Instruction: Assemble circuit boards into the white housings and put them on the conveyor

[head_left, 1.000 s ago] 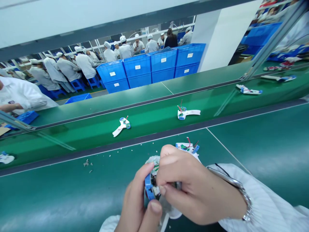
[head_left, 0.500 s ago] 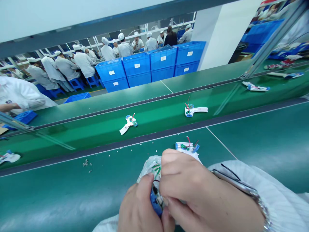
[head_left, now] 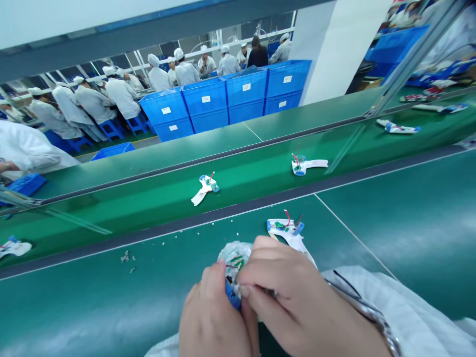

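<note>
My left hand (head_left: pixel 215 315) is closed around a blue-and-white plastic housing (head_left: pixel 232 296) with a dark part and thin wires inside. Most of it is hidden by my fingers. My right hand (head_left: pixel 286 292) is closed over the housing's right side, thumb and forefinger pinched together at it; what they pinch is too small to make out. Just beyond my fingers lies a clear plastic bag (head_left: pixel 231 249) with green circuit boards in it. Past my right hand, a white housing half (head_left: pixel 297 241) with a green board and red wire rests on the bench, partly covered.
A green conveyor belt (head_left: pixel 156 198) crosses ahead, carrying several white housings, among them one (head_left: pixel 205 189) left and one (head_left: pixel 308 164) right. Small metal bits (head_left: pixel 125 257) lie on the bench at left. Beyond stand stacked blue bins (head_left: pixel 206 99) and several people in white.
The housings on the belt have moved a little to the right. My hands have shifted slightly, still together at the held housing, and more of the housing half on the bench shows.
</note>
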{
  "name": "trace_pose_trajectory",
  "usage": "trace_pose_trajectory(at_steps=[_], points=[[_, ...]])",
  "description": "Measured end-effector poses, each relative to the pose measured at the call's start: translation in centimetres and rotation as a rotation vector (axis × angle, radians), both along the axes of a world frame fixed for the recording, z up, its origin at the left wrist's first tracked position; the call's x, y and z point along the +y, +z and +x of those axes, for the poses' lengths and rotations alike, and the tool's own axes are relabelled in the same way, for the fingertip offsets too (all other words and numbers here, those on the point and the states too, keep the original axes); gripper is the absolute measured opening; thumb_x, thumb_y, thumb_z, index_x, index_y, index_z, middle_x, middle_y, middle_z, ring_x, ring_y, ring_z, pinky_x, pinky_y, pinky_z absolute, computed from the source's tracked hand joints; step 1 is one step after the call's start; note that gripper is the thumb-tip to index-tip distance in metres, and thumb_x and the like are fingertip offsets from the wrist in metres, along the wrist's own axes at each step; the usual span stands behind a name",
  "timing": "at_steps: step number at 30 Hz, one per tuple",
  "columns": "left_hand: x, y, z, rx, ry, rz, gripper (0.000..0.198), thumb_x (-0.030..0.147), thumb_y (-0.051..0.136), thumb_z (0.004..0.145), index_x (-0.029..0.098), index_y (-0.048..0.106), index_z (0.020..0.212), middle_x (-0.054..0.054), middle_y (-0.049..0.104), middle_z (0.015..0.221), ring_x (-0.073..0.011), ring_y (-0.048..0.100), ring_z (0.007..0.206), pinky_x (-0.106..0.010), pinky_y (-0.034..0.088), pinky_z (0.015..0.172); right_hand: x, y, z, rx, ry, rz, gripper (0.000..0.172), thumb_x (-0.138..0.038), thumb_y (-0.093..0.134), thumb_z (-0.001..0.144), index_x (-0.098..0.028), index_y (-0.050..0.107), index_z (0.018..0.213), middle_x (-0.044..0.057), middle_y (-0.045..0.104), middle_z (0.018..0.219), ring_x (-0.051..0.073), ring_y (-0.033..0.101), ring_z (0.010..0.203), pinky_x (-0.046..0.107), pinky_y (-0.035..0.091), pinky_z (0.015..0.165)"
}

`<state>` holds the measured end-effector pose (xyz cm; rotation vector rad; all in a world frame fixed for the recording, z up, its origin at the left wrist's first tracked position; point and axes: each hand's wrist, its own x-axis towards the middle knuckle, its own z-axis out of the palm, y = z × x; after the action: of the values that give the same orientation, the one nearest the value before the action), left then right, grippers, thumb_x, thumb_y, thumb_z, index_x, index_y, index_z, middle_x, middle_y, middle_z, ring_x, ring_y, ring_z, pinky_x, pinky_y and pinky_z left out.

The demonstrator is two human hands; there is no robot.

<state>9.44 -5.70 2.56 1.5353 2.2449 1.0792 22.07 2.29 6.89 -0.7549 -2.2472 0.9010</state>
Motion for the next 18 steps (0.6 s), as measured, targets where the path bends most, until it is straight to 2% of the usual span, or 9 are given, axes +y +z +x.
trace_pose_trajectory(at_steps=[3, 7, 9, 13, 18], points=[[-0.3, -0.1, 0.7, 0.045, 0.031, 0.026, 0.033, 0.033, 0.059, 0.085, 0.021, 0.054, 0.115, -0.014, 0.07, 0.102, -0.0327, 0.066, 0.086, -0.044, 0.045, 0.085, -1.0, -0.1, -0.2, 0.049, -0.073, 0.017, 0.031, -0.011, 0.04, 0.088, -0.016, 0.038, 0.057, -0.001, 0.045, 0.058, 0.012, 0.04, 0.062, 0.027, 0.033, 0.06], [0.3, 0.0, 3.0, 0.32, 0.279, 0.146, 0.028, 0.018, 0.049, 0.083, 0.019, 0.049, 0.111, -0.014, 0.067, 0.093, -0.0336, 0.065, 0.082, -0.046, 0.047, 0.081, -1.7, -0.1, -0.3, 0.06, -0.093, 0.016, 0.032, -0.011, 0.037, 0.091, -0.017, 0.047, 0.061, 0.001, 0.048, 0.061, 0.014, 0.043, 0.065, 0.028, 0.036, 0.062], [0.8, 0.0, 3.9, 0.482, 0.341, 0.201, 0.031, 0.012, 0.045, 0.081, 0.017, 0.047, 0.111, -0.014, 0.066, 0.088, -0.0322, 0.065, 0.077, -0.045, 0.049, 0.076, -1.9, -0.1, -0.4, 0.042, -0.093, 0.013, 0.032, -0.01, 0.037, 0.091, -0.017, 0.051, 0.063, 0.002, 0.05, 0.063, 0.014, 0.044, 0.066, 0.029, 0.036, 0.061], [1.0, 0.1, 4.1, 0.62, 0.284, 0.203, 0.035, 0.01, 0.044, 0.08, 0.016, 0.042, 0.114, -0.013, 0.067, 0.086, -0.0285, 0.066, 0.072, -0.041, 0.051, 0.072, -2.0, -0.4, -0.5, 0.028, -0.117, 0.017, 0.032, -0.008, 0.036, 0.09, -0.016, 0.054, 0.064, 0.003, 0.05, 0.064, 0.015, 0.045, 0.066, 0.029, 0.037, 0.06], [0.6, 0.7, 2.8, 0.547, 0.189, 0.063, 0.028, 0.015, 0.042, 0.084, 0.021, 0.044, 0.111, -0.009, 0.07, 0.082, -0.0254, 0.068, 0.068, -0.037, 0.05, 0.066, -2.2, -0.7, -0.4, 0.077, -0.162, 0.093, 0.031, -0.008, 0.037, 0.089, -0.017, 0.051, 0.063, 0.002, 0.048, 0.063, 0.015, 0.043, 0.064, 0.03, 0.037, 0.06]])
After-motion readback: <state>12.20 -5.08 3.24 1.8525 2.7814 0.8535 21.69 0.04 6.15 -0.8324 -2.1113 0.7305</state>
